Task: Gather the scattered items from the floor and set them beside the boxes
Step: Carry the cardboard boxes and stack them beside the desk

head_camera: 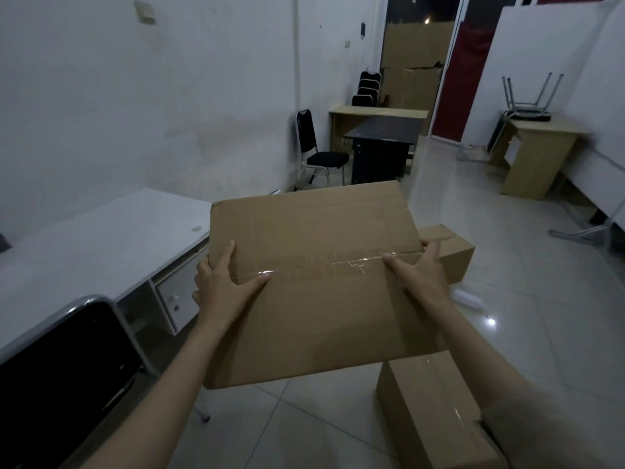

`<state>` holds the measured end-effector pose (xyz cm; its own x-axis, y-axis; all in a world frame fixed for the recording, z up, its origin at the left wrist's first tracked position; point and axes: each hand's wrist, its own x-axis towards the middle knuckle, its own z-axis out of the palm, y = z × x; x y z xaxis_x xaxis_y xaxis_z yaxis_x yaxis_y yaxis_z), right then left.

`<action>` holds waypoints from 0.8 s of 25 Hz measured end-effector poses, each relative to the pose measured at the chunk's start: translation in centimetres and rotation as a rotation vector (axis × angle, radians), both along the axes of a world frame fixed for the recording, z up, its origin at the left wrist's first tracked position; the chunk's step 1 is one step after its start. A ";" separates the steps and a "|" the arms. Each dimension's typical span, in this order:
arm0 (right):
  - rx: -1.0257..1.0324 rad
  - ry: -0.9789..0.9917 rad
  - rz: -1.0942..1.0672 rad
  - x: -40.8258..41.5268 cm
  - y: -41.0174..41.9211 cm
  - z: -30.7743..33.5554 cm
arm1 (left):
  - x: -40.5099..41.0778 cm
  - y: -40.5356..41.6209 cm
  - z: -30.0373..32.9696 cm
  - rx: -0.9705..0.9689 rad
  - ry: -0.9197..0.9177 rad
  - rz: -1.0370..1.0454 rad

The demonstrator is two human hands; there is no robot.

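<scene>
A large taped cardboard box (pixel 314 238) is held up off the floor in front of me, its top tilted toward the camera. My left hand (pixel 221 282) grips its left edge, thumb along the tape seam. My right hand (pixel 417 270) grips its right edge, fingers over the top. Behind it on the floor lies a smaller sealed box (pixel 455 255). Another sealed box (pixel 429 411) lies on the tiles at lower right, partly hidden by my right arm. A white plastic item (pixel 468 299) lies on the floor past my right hand.
A white desk (pixel 88 245) stands at left with a black chair (pixel 57 377) in front of it. Farther back are a black chair (pixel 318 150), a dark table (pixel 382 147) and wooden desks (pixel 537 154). Glossy tile floor (pixel 507 231) stretches to the right.
</scene>
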<state>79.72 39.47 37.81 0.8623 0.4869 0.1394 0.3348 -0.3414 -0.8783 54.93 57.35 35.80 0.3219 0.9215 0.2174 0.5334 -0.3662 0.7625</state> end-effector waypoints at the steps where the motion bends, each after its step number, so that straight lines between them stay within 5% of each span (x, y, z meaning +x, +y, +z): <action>1: -0.006 0.003 0.000 1.5 2.0 0.2 | 1.5 2.1 0.1 -0.003 0.008 0.004; 20: -0.076 0.015 0.135 30.8 39.5 -1.7 | 29.5 36.1 -3.7 -0.092 -0.021 0.155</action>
